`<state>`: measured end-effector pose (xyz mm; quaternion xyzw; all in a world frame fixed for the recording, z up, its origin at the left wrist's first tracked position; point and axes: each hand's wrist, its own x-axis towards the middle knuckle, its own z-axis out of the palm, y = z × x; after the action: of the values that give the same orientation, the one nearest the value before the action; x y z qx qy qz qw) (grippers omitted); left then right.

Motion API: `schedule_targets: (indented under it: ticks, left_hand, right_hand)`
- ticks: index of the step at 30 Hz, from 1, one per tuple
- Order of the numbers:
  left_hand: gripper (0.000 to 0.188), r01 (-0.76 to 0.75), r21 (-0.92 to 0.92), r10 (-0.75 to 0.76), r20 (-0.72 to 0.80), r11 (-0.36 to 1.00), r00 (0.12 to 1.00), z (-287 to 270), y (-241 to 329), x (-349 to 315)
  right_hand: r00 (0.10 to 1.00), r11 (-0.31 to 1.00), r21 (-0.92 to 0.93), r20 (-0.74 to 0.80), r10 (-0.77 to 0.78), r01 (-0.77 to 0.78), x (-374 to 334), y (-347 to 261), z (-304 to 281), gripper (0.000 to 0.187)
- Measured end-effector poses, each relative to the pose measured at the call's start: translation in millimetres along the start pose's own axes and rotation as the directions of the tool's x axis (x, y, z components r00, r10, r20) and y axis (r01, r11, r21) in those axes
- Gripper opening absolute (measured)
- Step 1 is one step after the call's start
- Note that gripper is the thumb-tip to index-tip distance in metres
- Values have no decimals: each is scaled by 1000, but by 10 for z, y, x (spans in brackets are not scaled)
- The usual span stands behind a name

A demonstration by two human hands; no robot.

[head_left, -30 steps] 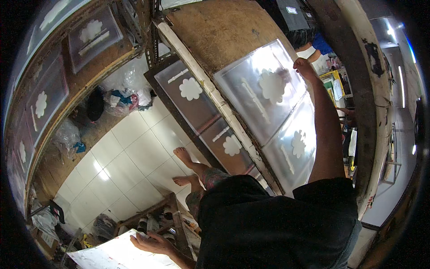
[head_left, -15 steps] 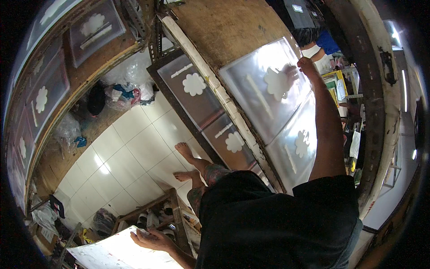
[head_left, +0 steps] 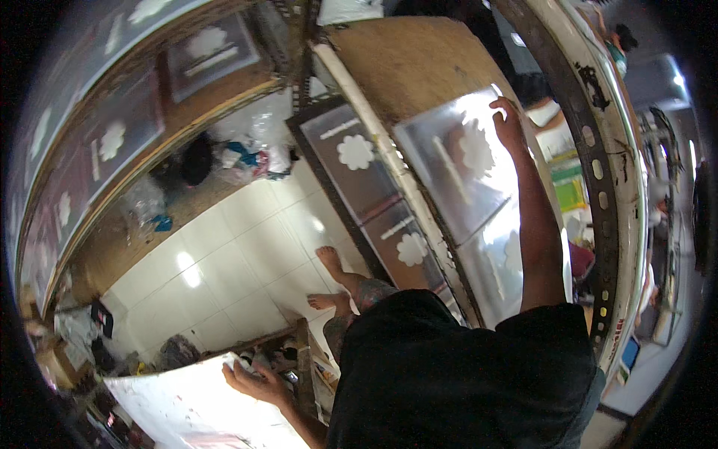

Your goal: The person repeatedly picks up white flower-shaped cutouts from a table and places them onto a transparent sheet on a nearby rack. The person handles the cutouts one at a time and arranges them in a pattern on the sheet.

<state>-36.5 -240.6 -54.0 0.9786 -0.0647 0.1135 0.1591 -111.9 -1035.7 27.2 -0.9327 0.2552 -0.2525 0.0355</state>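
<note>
At the lower left, my left hand [head_left: 258,383] grips the edge of a large white sheet or panel [head_left: 172,396] with faint reddish marks. My right arm reaches to the upper right. There my right hand [head_left: 510,123] is closed, its fingers curled toward the thumb, at the far right edge of a shiny clear plastic sheet [head_left: 430,161]. What those fingers hold, if anything, I cannot make out. On that plastic are a white scalloped flower shape [head_left: 476,148] and a white strip [head_left: 451,168]. A second clear sheet [head_left: 479,262] lies nearer, partly behind my forearm.
A brown board [head_left: 404,60] lies beyond the plastic. Lower down, a dark frame [head_left: 351,187] carries more flower-and-strip pieces. More such pieces line a shelf [head_left: 172,120] on the left, above bagged items [head_left: 247,153]. A wooden rack [head_left: 303,352] stands by my feet on white tiles.
The view has shifted, so the tables appear farther right. My right hand has moved slightly left along the plastic's edge, and more of the white sheet shows under my left hand.
</note>
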Motion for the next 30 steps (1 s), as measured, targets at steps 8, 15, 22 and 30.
schedule_targets:
  ticks: [8,15,22,30]
  left_hand:
    - [44,117,-503,-149,-25,856,988,-316,112,-34]
    - [40,296,-427,-393,-156,854,906,-989,21,-594]
    - [46,704,-240,-725,-422,668,545,-1384,-321,-2262]
    - [56,907,12,-810,-446,420,381,-1188,-285,-2940]
  right_hand:
    - [951,699,707,278,-135,-107,87,-2783,238,19]
    - [614,328,775,630,-475,-541,-993,-4421,1124,19]
    - [-40,614,150,958,-285,-775,-2695,-4316,2754,19]
    - [-361,799,599,734,-575,-56,-3188,-4244,3012,24]
